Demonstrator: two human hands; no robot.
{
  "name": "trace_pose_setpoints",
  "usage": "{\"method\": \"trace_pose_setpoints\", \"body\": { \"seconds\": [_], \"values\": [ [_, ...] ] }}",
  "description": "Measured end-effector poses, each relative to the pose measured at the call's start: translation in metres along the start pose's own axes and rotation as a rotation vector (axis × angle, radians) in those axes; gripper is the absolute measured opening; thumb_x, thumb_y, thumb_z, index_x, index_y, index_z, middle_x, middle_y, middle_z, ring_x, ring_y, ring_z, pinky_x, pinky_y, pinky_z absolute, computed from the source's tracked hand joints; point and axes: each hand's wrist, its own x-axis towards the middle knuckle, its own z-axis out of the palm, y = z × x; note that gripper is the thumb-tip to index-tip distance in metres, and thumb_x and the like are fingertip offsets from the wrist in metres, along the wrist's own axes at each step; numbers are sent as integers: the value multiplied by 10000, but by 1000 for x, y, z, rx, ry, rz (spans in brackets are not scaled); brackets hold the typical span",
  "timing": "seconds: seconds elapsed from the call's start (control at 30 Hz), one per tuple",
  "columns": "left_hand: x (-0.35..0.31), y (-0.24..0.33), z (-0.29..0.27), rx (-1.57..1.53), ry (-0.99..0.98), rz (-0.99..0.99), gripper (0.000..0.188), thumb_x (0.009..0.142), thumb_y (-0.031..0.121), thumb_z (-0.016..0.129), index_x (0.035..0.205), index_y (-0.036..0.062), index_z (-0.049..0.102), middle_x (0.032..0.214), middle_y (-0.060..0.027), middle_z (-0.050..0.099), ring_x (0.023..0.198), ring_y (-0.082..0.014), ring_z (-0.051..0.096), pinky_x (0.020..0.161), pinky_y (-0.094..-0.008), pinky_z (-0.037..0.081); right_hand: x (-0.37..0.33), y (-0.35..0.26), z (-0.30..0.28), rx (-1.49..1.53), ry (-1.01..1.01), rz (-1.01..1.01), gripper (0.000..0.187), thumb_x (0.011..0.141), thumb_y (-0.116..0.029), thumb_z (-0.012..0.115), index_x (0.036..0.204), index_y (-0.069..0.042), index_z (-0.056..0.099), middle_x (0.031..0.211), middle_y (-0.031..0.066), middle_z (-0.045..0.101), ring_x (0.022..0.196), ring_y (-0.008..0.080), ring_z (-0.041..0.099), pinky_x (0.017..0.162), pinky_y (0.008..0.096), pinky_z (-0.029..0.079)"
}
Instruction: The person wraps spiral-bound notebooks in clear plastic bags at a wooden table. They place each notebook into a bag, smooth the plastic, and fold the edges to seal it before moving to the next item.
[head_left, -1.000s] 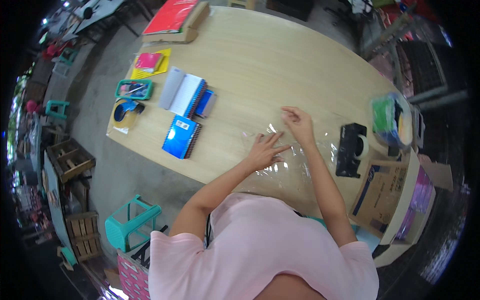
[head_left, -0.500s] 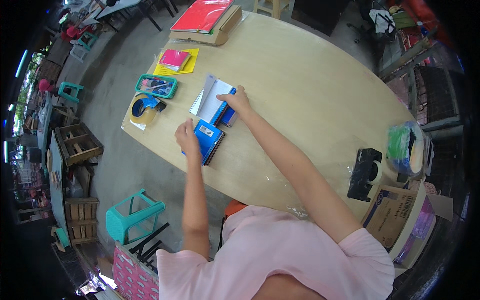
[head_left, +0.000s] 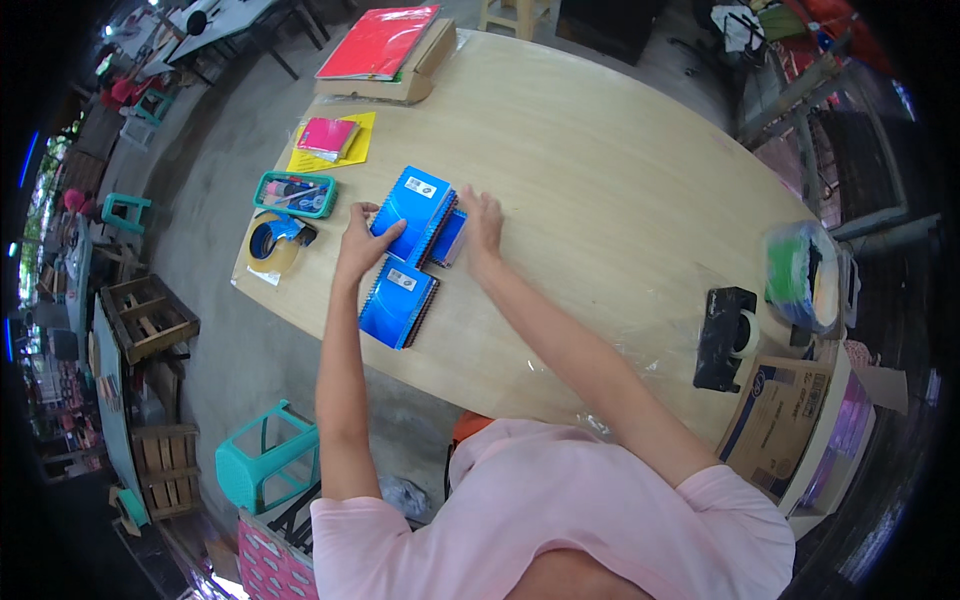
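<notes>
A blue spiral notebook (head_left: 420,195) lies closed on top of a stack on the table. My left hand (head_left: 366,242) grips its left edge, with the thumb on the cover and the fingers along the side. Beside the stack's right edge is my right hand (head_left: 483,222), slightly blurred, its fingers apart and holding nothing. Another blue notebook (head_left: 450,240) sticks out from the stack's right side, partly hidden. Nearer to me, a second stack of blue spiral notebooks (head_left: 398,305) sits close against the first.
Left of the notebooks are a teal basket (head_left: 325,200) of stationery, a tape roll (head_left: 270,262) and pink notepads (head_left: 328,137) on a yellow sheet. A red pack (head_left: 380,42) rests on a cardboard box at the far left. A black tape dispenser (head_left: 722,340) and a carton (head_left: 775,420) stand at right.
The far notebook, lying open with lined pages showing, is now closed. My left hand has moved from the near stack to it; my right hand has let go of its right edge.
</notes>
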Motion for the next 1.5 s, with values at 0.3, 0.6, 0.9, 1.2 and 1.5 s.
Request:
{"method": "trace_pose_setpoints", "body": {
  "seconds": [0.3, 0.6, 0.9, 1.2, 1.5],
  "values": [
    [22, 10, -19, 67, -252, -177, 997, 707, 633, 719, 1344, -54, 377, 996, -175, 645, 686, -221, 628, 565, -307, 477, -42, -2, 41, -326, -237, 268, 1085, 745, -693, 617, 1473, -18, 180, 1490, 265, 260, 1363, 443, 280, 1123, 510, 245],
    [-25, 106, -4, -156, -196, 133, 588, 752, 328, 794, 1128, -82, 604, 1000, -180, 679, 886, -250, 655, 804, -338, 518, -25, -12, -22, 414, -497, 243, 838, 731, -562, 753, 1312, -41, 447, 1200, 146, 589, 1106, 257, 576, 907, 417, 505],
    [-96, 141, 192, -693, -229, 415, 933, 531, 142, 931, 1267, 11, 372, 1118, -139, 582, 1040, -208, 578, 911, -332, 482, -17, -5, -240, 65, -437, -549, 988, 573, -283, 924, 1352, -46, 363, 1197, 69, 514, 1158, 171, 493, 997, 312, 413],
    [-71, 123, 250, -495, -385, 529, 1011, 518, 211, 931, 1366, 45, 407, 1304, -119, 544, 1148, -201, 559, 995, -336, 433, 2, 50, -256, -55, -150, -710, 979, 522, -63, 896, 1344, -69, 364, 1180, 100, 547, 1069, 223, 564, 960, 348, 462],
    [-91, 157, 218, -407, -170, 571, 592, 674, 163, 826, 1176, 5, 555, 1100, -107, 654, 1015, -207, 628, 898, -339, 486, 7, 28, -256, -51, 51, -528, 711, 552, -248, 932, 1082, -29, 512, 1030, 96, 619, 928, 193, 598, 812, 329, 496]
  ]
}}
